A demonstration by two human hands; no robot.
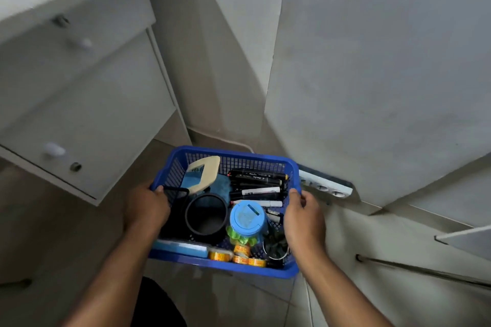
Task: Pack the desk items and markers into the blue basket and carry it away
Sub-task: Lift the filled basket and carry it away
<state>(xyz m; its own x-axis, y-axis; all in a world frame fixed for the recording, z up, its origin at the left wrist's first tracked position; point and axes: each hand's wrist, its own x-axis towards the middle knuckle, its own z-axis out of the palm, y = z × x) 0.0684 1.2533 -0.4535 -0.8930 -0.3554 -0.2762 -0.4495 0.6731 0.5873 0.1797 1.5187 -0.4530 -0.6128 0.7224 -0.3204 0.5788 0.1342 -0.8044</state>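
Left grip [147, 207], right grip [303, 216] both curled, clamping.

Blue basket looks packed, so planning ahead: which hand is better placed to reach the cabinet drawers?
Left, probably. The left hand grips the rim of the blue basket on the side facing the cabinet drawers; the right hand, gripping the opposite rim, would have to cross over the basket.

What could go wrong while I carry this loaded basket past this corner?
1. The blue basket is held only by its side rims, by the left hand and right hand. A tilt could make the loose markers and tape rolls slide or spill.
2. The white power strip appears close to the basket's right corner, so swinging that way may knock it.
3. The cabinet corner juts out at left, a likely bump.
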